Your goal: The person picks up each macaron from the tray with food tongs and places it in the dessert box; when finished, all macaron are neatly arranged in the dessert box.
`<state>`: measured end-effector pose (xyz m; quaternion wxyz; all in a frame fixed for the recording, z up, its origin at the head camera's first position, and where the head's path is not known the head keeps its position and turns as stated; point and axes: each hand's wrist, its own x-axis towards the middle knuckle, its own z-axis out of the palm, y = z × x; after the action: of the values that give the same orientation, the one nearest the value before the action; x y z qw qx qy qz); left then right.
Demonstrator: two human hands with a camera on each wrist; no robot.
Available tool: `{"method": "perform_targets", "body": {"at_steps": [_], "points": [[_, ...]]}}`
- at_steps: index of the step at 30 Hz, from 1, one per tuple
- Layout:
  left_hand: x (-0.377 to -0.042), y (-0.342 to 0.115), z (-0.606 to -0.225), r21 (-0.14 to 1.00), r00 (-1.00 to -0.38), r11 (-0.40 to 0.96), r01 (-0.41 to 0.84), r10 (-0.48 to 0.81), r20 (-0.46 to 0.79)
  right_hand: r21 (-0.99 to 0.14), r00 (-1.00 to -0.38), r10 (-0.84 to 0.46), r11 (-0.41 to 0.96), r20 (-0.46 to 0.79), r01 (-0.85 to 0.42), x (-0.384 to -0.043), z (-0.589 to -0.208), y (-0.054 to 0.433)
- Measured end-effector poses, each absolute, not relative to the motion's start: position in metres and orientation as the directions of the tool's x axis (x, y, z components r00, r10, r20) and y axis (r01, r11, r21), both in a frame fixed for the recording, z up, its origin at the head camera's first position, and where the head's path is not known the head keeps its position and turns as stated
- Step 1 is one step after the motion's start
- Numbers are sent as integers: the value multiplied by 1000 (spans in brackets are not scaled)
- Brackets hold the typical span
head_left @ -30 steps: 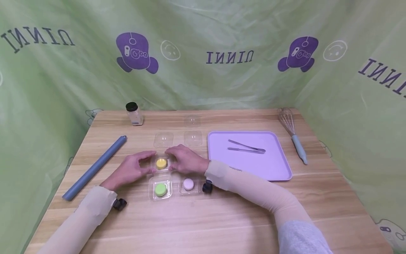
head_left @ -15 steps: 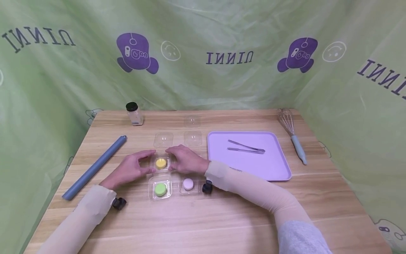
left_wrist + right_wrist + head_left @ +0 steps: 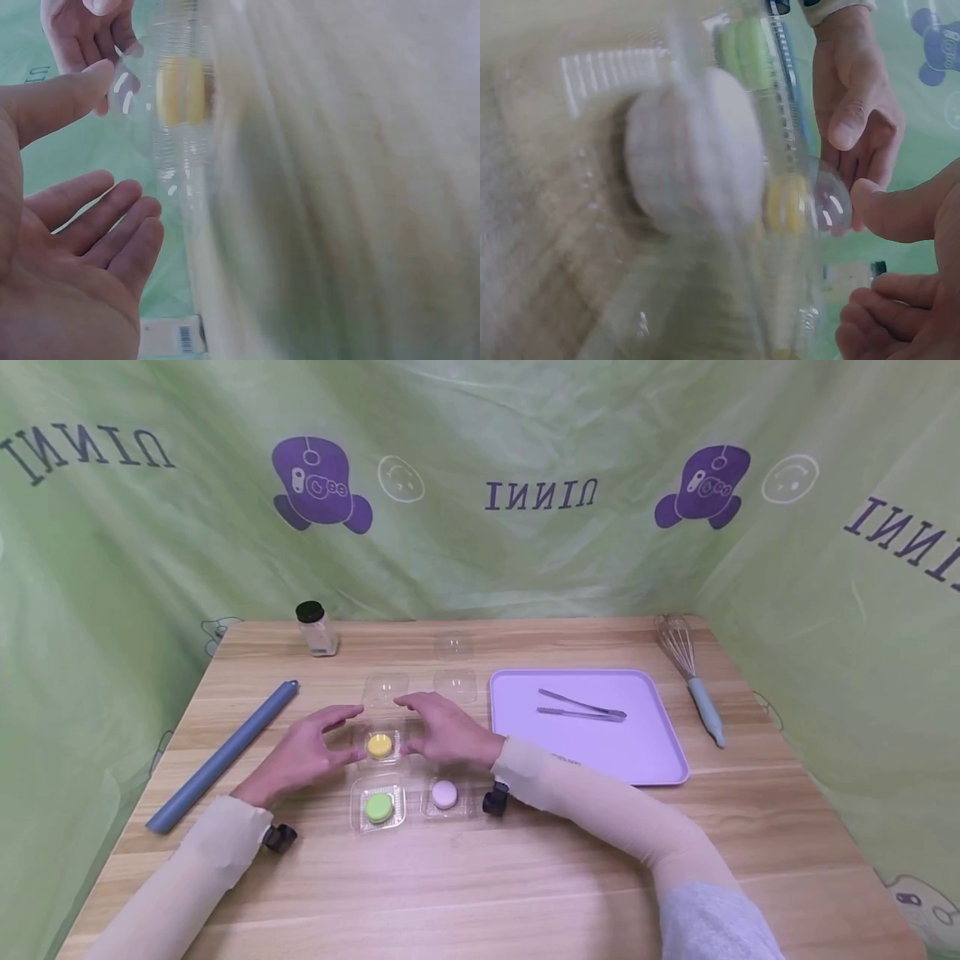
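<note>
In the head view, a yellow macaron [image 3: 379,746] sits in a clear plastic container between the two hands. A clear domed lid [image 3: 831,202] shows over it in both wrist views. My left hand [image 3: 309,756] is on its left with fingers spread, the thumb tip close to the container. On the other side my right hand [image 3: 453,732] has its fingers apart, its thumb beside the lid in the right wrist view. Nearer the body, a green macaron [image 3: 379,807] and a lilac macaron [image 3: 445,794] rest in open clear containers.
Several clear lids [image 3: 386,690] lie behind the hands. A purple tray [image 3: 517,753] with metal tongs [image 3: 583,716] is at the right, a whisk [image 3: 703,706] beyond it. At left are a blue rod [image 3: 225,756] and a black-capped jar [image 3: 318,631].
Both hands have drawn slightly apart from the yellow macaron's container, fingers opening and the right hand shifting a little right. The macarons, tray and tools stay in place.
</note>
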<state>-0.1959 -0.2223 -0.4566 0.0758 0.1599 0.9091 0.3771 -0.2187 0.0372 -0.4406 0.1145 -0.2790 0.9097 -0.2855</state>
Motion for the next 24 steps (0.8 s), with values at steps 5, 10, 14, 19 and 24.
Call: {"method": "perform_targets", "body": {"at_steps": [5,10,14,19,24], "points": [[-200,-216,-443,727,-936,632,268,349,42,-660,-835,-551,624,9,-418,-221,-433,47],[-210,-206,-426,760,-925,576,301,371,85,-760,-849,-521,514,91,-397,-228,-430,62],[-222,-195,-415,764,-909,560,319,408,80,-807,-854,-489,425,176,-410,-235,-426,76],[-241,-180,-404,775,-891,534,338,447,80,-864,-866,-454,329,210,-382,-246,-419,93],[-267,-168,-393,783,-883,525,334,466,65,-913,-883,-422,243,205,-328,-262,-412,113]]}}
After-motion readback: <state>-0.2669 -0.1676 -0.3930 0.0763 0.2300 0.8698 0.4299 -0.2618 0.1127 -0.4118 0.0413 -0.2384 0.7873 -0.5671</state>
